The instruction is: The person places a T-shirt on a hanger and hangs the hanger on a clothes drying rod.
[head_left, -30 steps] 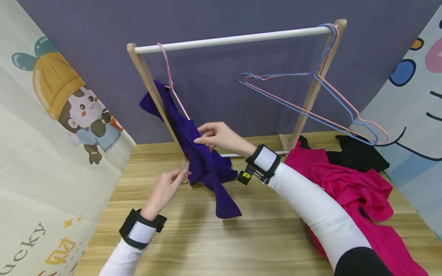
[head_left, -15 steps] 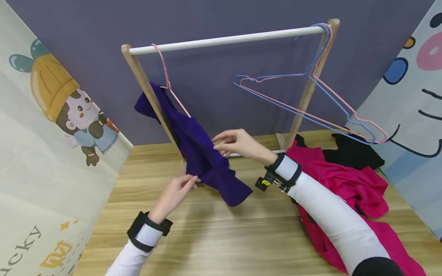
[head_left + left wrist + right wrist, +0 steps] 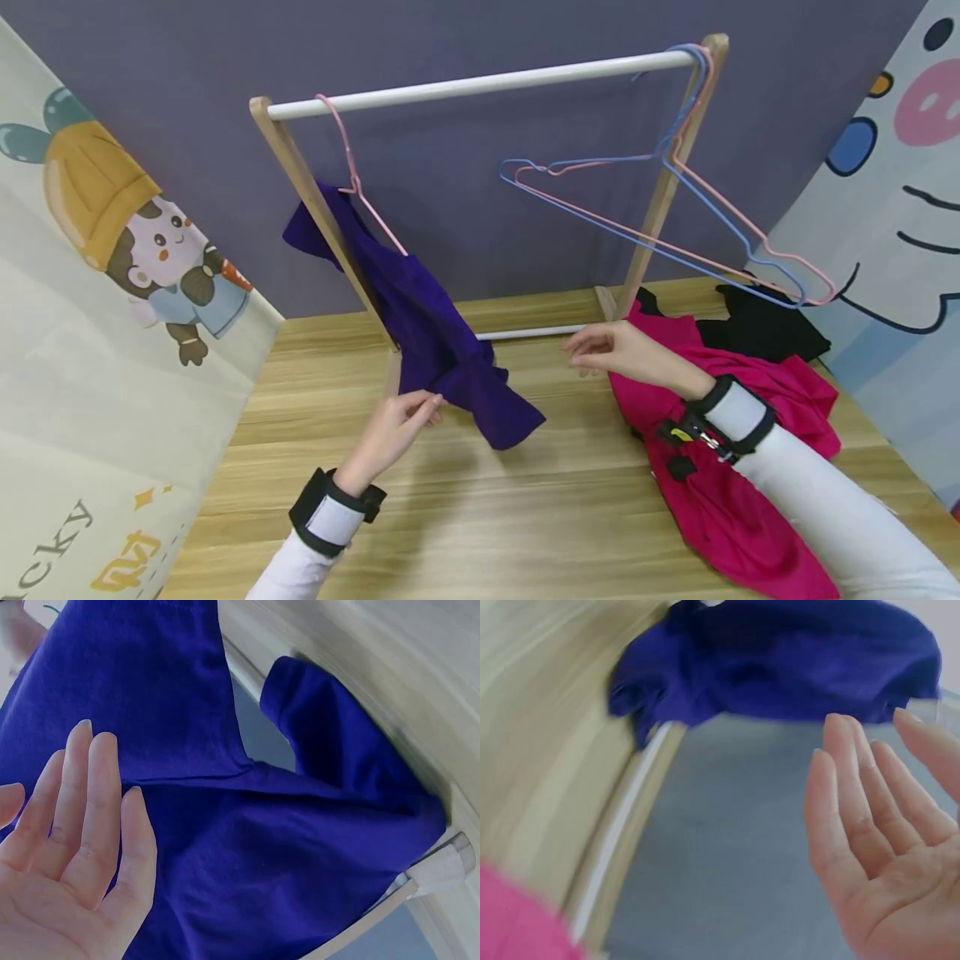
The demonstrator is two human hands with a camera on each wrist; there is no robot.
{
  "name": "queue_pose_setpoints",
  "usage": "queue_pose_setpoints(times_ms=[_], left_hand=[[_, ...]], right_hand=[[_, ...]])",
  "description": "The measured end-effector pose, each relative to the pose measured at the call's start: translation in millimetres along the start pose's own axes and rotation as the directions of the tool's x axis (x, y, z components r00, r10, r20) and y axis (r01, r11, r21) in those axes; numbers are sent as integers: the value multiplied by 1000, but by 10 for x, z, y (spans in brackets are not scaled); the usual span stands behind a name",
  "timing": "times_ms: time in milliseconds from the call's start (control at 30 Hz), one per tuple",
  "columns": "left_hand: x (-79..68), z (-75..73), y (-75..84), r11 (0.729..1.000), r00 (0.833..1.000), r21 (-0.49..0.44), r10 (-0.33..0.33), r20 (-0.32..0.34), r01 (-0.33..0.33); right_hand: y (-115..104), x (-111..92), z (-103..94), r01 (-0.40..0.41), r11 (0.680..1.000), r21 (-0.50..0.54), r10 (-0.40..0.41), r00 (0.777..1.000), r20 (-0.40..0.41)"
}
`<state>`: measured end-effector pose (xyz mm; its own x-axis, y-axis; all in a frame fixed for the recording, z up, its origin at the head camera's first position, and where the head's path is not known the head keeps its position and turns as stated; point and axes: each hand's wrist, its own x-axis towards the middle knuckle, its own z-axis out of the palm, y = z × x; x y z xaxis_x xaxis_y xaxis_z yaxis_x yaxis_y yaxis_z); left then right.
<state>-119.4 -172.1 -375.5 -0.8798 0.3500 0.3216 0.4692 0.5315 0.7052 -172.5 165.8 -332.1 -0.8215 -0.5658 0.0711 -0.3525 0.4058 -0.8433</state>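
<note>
A purple shirt (image 3: 431, 333) hangs aslant from a pink hanger (image 3: 351, 158) at the left end of the rack; most of the hanger is hidden inside the cloth. My left hand (image 3: 397, 429) is right at the shirt's lower edge. In the left wrist view its fingers (image 3: 101, 817) are extended in front of the purple cloth, with the thumb apart. Away from the shirt, my right hand (image 3: 637, 358) hovers before the pink-red garment (image 3: 720, 492), holding nothing. The right wrist view shows its relaxed fingers (image 3: 847, 787), the shirt beyond them.
The rack has a white top rail (image 3: 480, 85) and wooden side posts. At its right end hang a blue hanger (image 3: 581, 215) and another pink hanger (image 3: 813, 271), both bare. Black cloth (image 3: 772, 329) lies behind the pink-red garment on the wooden surface (image 3: 510, 517).
My right hand has left the shirt and moved right, toward the pink-red garment. My left hand has shifted slightly right along the shirt's lower edge. The shirt's lower end has swung right.
</note>
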Motion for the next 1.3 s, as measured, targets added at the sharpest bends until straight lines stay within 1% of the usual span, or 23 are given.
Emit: queue_pose_setpoints(times_ms=[167,333,433,533,633,733,800,867,967,1000,1100,1167,1233,1300], left_hand=[[-12,23,37,1000,1000,0,1,12,-1],[-29,66,67,1000,1000,-15,10,30,-9],[-46,104,71,999,998,-30,26,50,-25],[-66,138,76,999,997,-35,41,70,-39],[-78,167,85,998,995,-42,47,83,-44],[-84,198,84,998,995,-49,44,91,-40],[-89,218,83,998,994,-57,39,100,-34],[-95,237,88,998,993,-55,38,113,-32],[-100,263,108,998,991,-59,38,131,-30],[-99,272,118,998,990,-62,38,136,-30],[-89,303,141,996,989,-77,48,140,-37],[-81,323,154,995,988,-82,60,143,-48],[-76,337,171,995,986,-84,73,150,-60],[-73,347,196,994,984,-83,86,156,-74]], right_hand=[[279,-409,-223,-52,996,-69,49,998,-41],[475,-768,-390,-119,983,-137,108,990,-88],[561,-937,-447,-134,976,-171,123,989,-77],[637,-1056,-453,-107,974,-198,101,994,-37],[696,-1126,-416,-75,972,-222,79,997,10],[752,-1166,-343,-60,949,-311,75,997,34],[792,-1191,-290,-79,929,-360,104,993,51],[847,-1218,-228,-78,909,-408,116,991,68],[946,-1262,-148,-86,896,-436,147,983,110],[979,-1274,-123,-76,894,-441,144,982,122],[1072,-1296,-51,-65,880,-470,139,982,124],[1119,-1297,-9,-44,857,-513,120,986,116],[1154,-1293,17,-14,822,-569,92,990,109],[1169,-1286,29,13,792,-610,77,990,121]])
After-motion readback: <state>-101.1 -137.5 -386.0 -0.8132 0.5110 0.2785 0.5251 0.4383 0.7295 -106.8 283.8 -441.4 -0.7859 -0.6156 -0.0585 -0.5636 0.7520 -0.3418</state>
